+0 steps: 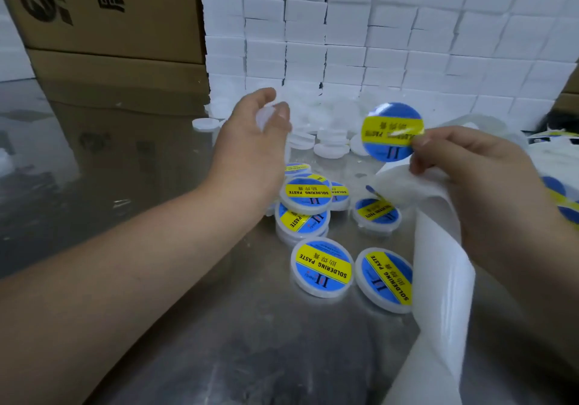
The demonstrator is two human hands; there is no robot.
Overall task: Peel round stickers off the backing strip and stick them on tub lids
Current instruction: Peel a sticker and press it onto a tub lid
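Note:
My right hand [473, 179] pinches a round blue and yellow sticker [388, 129] by its edge, lifted above the table. The same hand also grips the white backing strip [438, 273], which hangs down toward the near edge. My left hand [257, 141] is stretched out over the pile and holds a plain white tub [266, 115] between thumb and fingers. Several labelled tubs [322, 267] with "SOLDERING PASTE" stickers lie on the steel table between my arms. Plain white tubs [330, 146] are heaped just beyond them.
A wall of stacked white boxes [391, 35] closes off the back. Brown cartons [109, 29] stand at the back left on the shiny steel table [250, 342]. More stickers on the strip [560, 204] show at the right edge.

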